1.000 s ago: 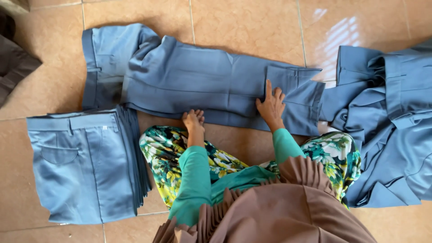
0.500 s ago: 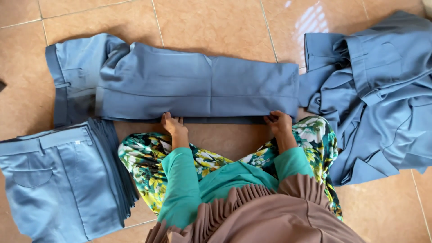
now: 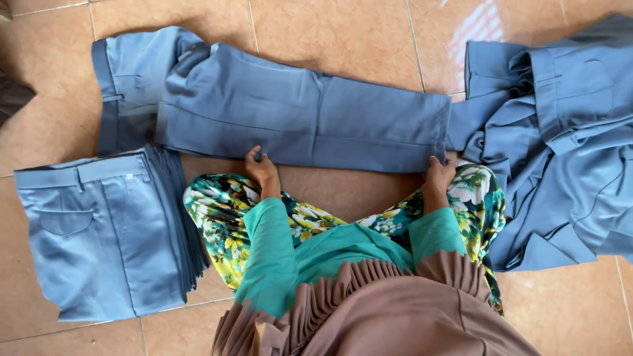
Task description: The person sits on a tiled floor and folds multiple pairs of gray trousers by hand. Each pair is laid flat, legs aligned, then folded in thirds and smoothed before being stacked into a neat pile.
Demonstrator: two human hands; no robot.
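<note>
Trousers [image 3: 297, 118] lie flat beyond both hands, left [image 3: 262, 166] and right [image 3: 438, 175] gripping their near edge.

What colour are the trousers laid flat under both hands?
Blue-grey trousers, plain with no pattern, seen in the head view.

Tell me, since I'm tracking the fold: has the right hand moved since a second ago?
Yes. The right hand has slid off the top of the laid-out trousers, back toward the person, to their near edge at the hem end.
</note>
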